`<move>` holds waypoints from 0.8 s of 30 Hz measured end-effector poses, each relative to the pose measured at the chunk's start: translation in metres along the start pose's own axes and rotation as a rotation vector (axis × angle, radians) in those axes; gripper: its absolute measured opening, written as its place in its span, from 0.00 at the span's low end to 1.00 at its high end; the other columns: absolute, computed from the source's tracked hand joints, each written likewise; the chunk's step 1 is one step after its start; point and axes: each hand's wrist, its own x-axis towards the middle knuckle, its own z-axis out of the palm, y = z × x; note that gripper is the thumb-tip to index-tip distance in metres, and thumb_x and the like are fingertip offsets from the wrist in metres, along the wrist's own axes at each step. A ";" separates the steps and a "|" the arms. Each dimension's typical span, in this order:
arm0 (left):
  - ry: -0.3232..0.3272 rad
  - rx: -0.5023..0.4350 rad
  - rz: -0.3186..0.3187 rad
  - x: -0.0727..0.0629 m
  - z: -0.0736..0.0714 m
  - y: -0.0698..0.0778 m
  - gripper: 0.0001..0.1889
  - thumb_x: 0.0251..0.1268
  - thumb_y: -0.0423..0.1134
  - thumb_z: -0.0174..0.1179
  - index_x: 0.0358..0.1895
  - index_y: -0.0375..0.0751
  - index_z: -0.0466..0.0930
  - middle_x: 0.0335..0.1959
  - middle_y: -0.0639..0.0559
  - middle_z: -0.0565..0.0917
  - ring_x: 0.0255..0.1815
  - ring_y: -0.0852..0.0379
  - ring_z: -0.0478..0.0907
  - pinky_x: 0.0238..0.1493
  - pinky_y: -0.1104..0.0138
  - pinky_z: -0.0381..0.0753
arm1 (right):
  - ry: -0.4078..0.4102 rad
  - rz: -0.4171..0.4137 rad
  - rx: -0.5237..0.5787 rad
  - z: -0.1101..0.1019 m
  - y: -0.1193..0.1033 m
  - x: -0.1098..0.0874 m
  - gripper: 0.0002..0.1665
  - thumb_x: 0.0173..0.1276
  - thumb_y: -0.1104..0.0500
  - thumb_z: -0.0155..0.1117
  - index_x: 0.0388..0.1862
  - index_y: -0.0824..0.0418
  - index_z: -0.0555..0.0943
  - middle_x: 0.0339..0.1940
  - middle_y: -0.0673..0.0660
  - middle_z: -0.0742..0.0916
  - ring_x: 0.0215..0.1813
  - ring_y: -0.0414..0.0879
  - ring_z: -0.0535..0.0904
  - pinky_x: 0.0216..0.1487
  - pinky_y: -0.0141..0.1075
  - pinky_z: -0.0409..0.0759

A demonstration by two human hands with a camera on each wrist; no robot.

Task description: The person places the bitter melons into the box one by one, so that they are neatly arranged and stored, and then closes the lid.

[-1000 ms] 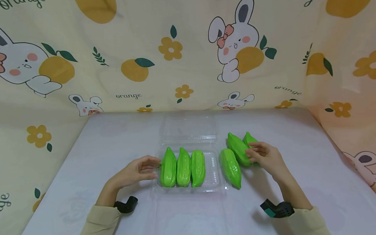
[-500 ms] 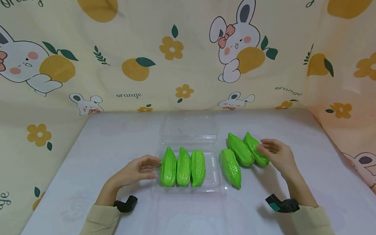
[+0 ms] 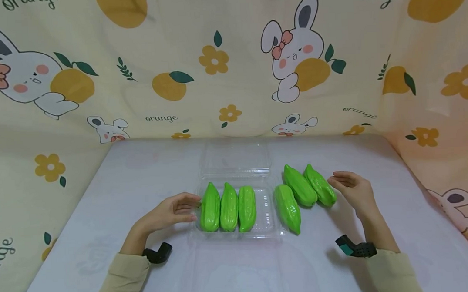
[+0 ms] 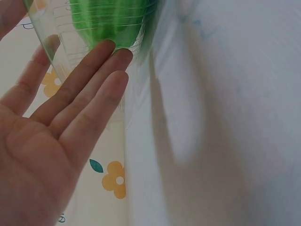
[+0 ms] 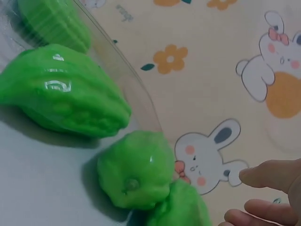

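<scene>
A clear plastic clamshell box (image 3: 266, 205) sits in the middle with its lid laid back, holding three glossy green bitter melons (image 3: 228, 209) side by side. My left hand (image 3: 174, 211) is at the box's left wall, fingers fairly straight; the left wrist view shows its fingertips (image 4: 124, 54) at the clear wall, though contact is hard to confirm. Three more bitter melons lie right of the box: a near one (image 3: 287, 209), a middle one (image 3: 300, 186) and a far-right one (image 3: 320, 186). Beside the far-right one, my right hand (image 3: 353, 193) hovers with relaxed fingers, holding nothing.
The box's lid (image 3: 234, 159) lies flat behind it on the white table (image 3: 141, 167). A patterned cloth with rabbits and oranges (image 3: 231, 85) rises along the back and sides. Black wrist cameras (image 3: 356, 247) sit on both wrists.
My right hand has moved right, from the middle loose bitter melon past the far-right one, and is now apart from it. The left hand has stayed at the box.
</scene>
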 end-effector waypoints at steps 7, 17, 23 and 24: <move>0.000 0.006 0.009 0.000 0.000 0.000 0.29 0.63 0.40 0.64 0.63 0.30 0.68 0.63 0.31 0.74 0.67 0.34 0.70 0.68 0.51 0.72 | -0.112 0.025 -0.022 -0.003 0.011 0.017 0.39 0.69 0.42 0.59 0.65 0.71 0.69 0.33 0.23 0.75 0.37 0.16 0.72 0.47 0.20 0.72; 0.002 -0.002 0.003 0.000 0.000 -0.002 0.29 0.63 0.40 0.64 0.63 0.30 0.68 0.64 0.31 0.73 0.67 0.33 0.69 0.68 0.49 0.72 | -0.313 0.063 -0.050 -0.005 0.016 0.037 0.42 0.71 0.41 0.56 0.70 0.71 0.64 0.67 0.69 0.75 0.42 0.21 0.73 0.45 0.17 0.75; 0.002 -0.007 -0.004 0.000 0.000 -0.003 0.28 0.63 0.40 0.64 0.63 0.31 0.68 0.64 0.31 0.73 0.67 0.33 0.69 0.68 0.49 0.72 | -0.376 0.133 -0.054 -0.002 0.020 0.041 0.44 0.70 0.37 0.55 0.70 0.69 0.64 0.73 0.69 0.67 0.50 0.30 0.69 0.46 0.18 0.75; 0.003 -0.007 -0.005 0.000 0.000 -0.003 0.29 0.63 0.40 0.64 0.63 0.31 0.68 0.64 0.31 0.73 0.67 0.33 0.69 0.68 0.49 0.72 | -0.377 0.143 -0.055 -0.001 0.020 0.041 0.44 0.70 0.37 0.55 0.70 0.69 0.64 0.73 0.69 0.67 0.50 0.31 0.69 0.45 0.18 0.75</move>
